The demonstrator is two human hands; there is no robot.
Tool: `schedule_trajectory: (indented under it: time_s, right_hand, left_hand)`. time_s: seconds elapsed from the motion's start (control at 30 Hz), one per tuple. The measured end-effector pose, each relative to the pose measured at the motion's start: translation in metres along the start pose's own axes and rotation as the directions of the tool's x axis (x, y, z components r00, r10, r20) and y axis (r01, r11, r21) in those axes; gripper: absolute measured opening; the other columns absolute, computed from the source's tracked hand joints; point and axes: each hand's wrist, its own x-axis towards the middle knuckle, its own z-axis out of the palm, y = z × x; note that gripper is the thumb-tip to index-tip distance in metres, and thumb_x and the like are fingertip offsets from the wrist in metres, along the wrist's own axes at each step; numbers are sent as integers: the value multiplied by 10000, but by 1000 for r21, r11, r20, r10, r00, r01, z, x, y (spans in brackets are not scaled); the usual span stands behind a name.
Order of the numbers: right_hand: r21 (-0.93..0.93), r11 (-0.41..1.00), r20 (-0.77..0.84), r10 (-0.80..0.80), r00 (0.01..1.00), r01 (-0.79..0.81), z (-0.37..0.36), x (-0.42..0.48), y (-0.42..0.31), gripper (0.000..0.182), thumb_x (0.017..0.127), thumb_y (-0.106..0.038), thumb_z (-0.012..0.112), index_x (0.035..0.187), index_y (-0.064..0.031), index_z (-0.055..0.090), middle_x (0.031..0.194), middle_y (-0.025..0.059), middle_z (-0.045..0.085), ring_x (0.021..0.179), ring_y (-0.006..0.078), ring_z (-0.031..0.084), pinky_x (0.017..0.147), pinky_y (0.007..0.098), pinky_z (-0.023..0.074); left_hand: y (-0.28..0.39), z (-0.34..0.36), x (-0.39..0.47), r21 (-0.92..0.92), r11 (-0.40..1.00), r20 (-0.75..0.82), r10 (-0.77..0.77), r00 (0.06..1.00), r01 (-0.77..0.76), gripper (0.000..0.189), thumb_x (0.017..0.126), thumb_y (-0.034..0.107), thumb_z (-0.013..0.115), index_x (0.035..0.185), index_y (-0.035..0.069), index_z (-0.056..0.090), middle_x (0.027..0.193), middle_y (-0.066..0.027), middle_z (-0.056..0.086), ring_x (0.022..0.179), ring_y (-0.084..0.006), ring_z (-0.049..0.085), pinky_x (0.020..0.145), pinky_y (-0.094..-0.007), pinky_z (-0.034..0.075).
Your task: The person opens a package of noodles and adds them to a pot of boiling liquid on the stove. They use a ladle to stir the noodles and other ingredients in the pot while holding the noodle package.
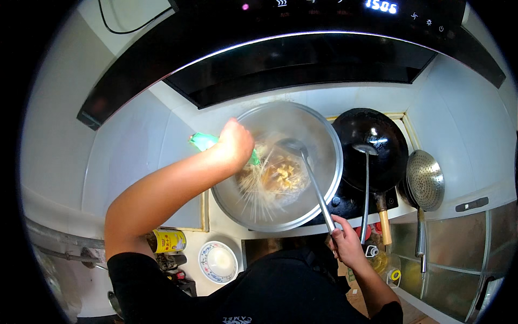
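A large metal pot (323, 194) stands on the stove, with steam over the broth inside. My left hand (236, 143) is closed around a green plastic packet (204, 141) above the pot's left side. Thin dry noodles (259, 186) fan out from its open end into the broth. Yellowish pieces of food (286, 176) float beside them. My right hand (344, 243) grips the long handle of a metal ladle (317, 186), whose bowl rests in the pot, partly veiled by steam.
To the right sits a black wok (356, 125) with a second ladle (366, 182) in it. A perforated skimmer (425, 180) hangs farther right. A patterned bowl (218, 262) and a yellow can (170, 240) stand at the lower left. A range hood (299, 60) spans overhead. Oil bottles (380, 263) stand below right.
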Motion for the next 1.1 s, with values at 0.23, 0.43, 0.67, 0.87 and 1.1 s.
schedule_trajectory:
  time_s: [0.23,0.43,0.67,0.87,1.1]
  right_hand:
    - [-17,1000,-25,-3,1000,3,-7,6,0,576,1051,-472,526,1478,-96,435,677,12,571,507,95,525,473,253,425]
    - [-46,998,-38,-51,998,49,-12,11,-7,626,1036,-510,535,1484,-86,427,680,13,574,502,90,522,465,249,420]
    - [-8,996,-25,-89,996,89,-13,23,-3,631,1036,-500,540,1492,-81,419,683,10,574,513,83,523,468,240,420]
    - [-184,973,-35,-149,988,140,-15,28,-9,596,1034,-431,578,1485,-70,433,677,22,592,572,110,574,524,283,448]
    - [-376,904,-54,-243,969,206,-6,36,-41,558,1030,-385,598,1460,-56,461,688,39,602,632,121,600,594,306,462]
  left_hand:
    - [-8,-37,-24,128,991,-59,46,997,-38,108,837,200,657,850,147,751,794,-25,724,824,-206,675,933,-375,388]
    - [-14,-42,-43,208,976,-188,-17,982,57,223,848,202,616,995,47,680,890,-80,687,953,-222,617,922,-361,386]
    - [-10,5,-51,207,969,-467,-25,884,137,358,846,204,583,1136,3,640,976,-108,650,1004,-235,571,905,-352,406]
    - [-13,53,-56,-79,990,-589,-140,796,116,420,846,169,588,1239,21,609,1054,-127,647,1055,-258,578,893,-375,439]
    - [-7,79,-70,-154,977,-502,-203,841,144,450,849,162,581,1279,30,595,1138,-147,644,1100,-267,571,905,-373,443]
